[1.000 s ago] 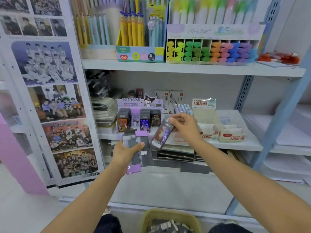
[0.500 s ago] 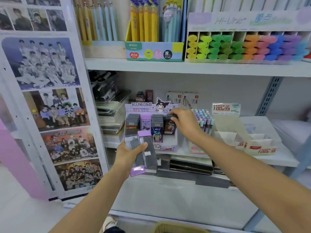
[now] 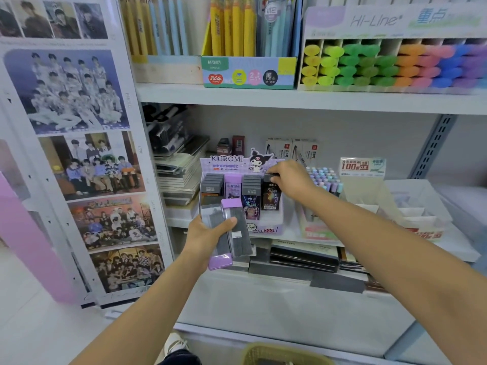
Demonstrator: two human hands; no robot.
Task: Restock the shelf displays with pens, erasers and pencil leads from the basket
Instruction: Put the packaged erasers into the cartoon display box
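At the bottom edge of your view, the woven basket (image 3: pixel 284 355) is sitting low in front of you, only its rim showing, so you cannot tell what is in it.

Above it, your left hand (image 3: pixel 208 241) is gripping a small fan of flat pencil-lead cases (image 3: pixel 239 227). Your thumb is pressing across their fronts and your fingers are curling behind them. One case has a purple cap pointing up, and another purple end is sticking out below your palm. You are holding this stack just in front of the lower left of the Kuromi display box (image 3: pixel 226 159).

Farther out, your right hand (image 3: pixel 288 180) is reaching to the display's rightmost column, pinching the top of a dark lead case (image 3: pixel 271 197) that is standing upright in that slot. The other three columns are holding rows of grey and purple cases. The display is standing on the middle shelf (image 3: pixel 458 246), with a block of pastel pens (image 3: pixel 325 177) just beside your right wrist.

Beyond that, the upper shelf (image 3: pixel 290 98) is carrying yellow pens (image 3: pixel 232 25) in a box and a rack of coloured highlighters (image 3: pixel 395 64). A poster panel (image 3: pixel 79 154) is standing to the left.
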